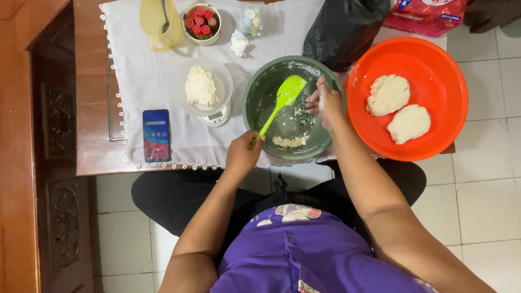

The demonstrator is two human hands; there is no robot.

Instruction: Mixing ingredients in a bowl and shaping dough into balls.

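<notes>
1. We see a white cloth spread over the brown table, filling the upper half of the frame, likely there to keep the wood clean of flour
2. At the right of centre sits the orange basin, holding two flattened pale dough portions, set aside within easy reach of our right arm
3. Centre frame is the green mixing bowl, its inner wall smeared with white residue; a small heap of dough crumbs lies at its lower edge
4. Our right hand, dusted with flour, rests on the bowl's right rim with fingers curled loosely; we judge it steadies the bowl, though whether it pinches any dough we cannot tell
5. Our left hand is closed round the handle of the lime-green spatula, whose blade points up and right into the bowl, angled as if for scraping the wall
6. Left of the bowl a lump of dough lies in a clear dish on a small white kitchen scale
7. A smartphone lies at the cloth's lower left, screen lit
8. Along the top edge stand a yellow jug and a small bowl of red-capped bottles, well apart from the hands
</notes>
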